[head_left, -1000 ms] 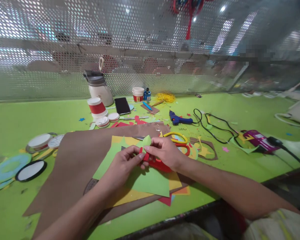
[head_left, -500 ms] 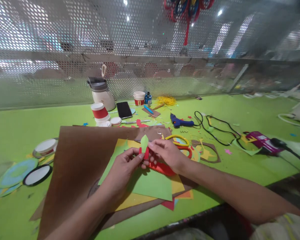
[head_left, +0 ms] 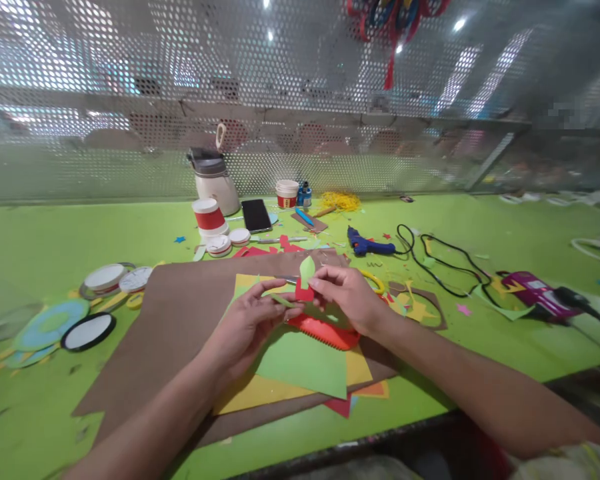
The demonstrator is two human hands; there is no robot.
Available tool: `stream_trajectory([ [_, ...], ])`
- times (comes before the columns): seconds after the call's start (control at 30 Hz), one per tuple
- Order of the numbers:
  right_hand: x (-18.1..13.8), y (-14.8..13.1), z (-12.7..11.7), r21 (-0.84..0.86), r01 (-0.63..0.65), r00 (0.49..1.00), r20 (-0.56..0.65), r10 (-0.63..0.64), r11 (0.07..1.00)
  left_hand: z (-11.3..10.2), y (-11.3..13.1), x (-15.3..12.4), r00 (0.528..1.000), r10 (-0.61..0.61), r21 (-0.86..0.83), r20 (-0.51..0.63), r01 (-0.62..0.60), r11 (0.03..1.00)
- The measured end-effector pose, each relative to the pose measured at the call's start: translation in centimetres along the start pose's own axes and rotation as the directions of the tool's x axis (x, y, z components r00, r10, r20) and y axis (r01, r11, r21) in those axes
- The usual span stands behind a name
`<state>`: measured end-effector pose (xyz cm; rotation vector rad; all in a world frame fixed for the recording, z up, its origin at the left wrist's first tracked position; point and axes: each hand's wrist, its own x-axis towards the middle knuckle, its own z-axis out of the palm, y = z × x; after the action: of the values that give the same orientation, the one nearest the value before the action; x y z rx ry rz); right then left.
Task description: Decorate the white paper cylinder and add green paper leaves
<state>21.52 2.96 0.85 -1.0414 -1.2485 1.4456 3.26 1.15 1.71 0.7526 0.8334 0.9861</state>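
Between the thumb and fingers of my right hand [head_left: 350, 297] is a small red paper piece [head_left: 304, 291] with a pale green paper leaf [head_left: 307, 269] standing up from it. My left hand [head_left: 257, 317] is just left of the piece, its fingers stretched out and apart; the fingertips come close to the red paper, and whether they touch it I cannot tell. Beneath both hands lie a red-orange toothed tool [head_left: 325, 331], green paper [head_left: 300, 370] and yellow paper [head_left: 260, 393]. The yellow scissor handle [head_left: 375, 281] is partly hidden behind my right hand.
Brown card [head_left: 180, 313] lies under the papers. A blue glue gun [head_left: 370, 243] with a black cord rests at the right, near a purple box [head_left: 540, 293]. Behind stand a phone [head_left: 257, 215], a red-and-white tub [head_left: 210, 217] and a kettle [head_left: 215, 183]. Paper discs [head_left: 53, 323] are at left.
My left fingers have let go of the red piece and spread out. My right hand keeps hold of it, slightly further right. The view has shifted a little, and the brown card lies differently.
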Motion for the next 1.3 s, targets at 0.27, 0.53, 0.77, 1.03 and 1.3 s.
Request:
stream_trajectory([
  [0.27, 0.22, 0.05, -0.38, 0.109, -0.046, 0.999, -0.003, 0.047, 0.993, -0.35, -0.49, 0.57, 0.997, -0.005, 0.041, -0.075, 0.008, 0.999],
  [0.53, 0.19, 0.58, -0.29, 0.092, -0.046, 0.999, 0.015, 0.044, 0.995, -0.23, -0.67, 0.47, 0.997, 0.001, 0.210, -0.072, 0.014, 0.978],
  [0.77, 0.18, 0.60, -0.13, 0.078, -0.056, 0.998, 0.026, 0.055, 0.995, -0.20, -0.69, 0.54, 1.000, -0.001, 0.209, 0.018, -0.003, 0.978],
  [1.03, 0.31, 0.46, -0.22, 0.085, -0.058, 0.998, 0.019, 0.057, 0.995, 0.03, -0.07, -0.04, 0.997, -0.011, 0.124, 0.073, 0.002, 0.992],
  [1.3, 0.25, 0.53, -0.24, 0.076, -0.060, 0.998, 0.027, 0.058, 0.995, -0.30, -0.55, 0.34, 0.998, -0.027, 0.178, 0.056, 0.016, 0.984],
])
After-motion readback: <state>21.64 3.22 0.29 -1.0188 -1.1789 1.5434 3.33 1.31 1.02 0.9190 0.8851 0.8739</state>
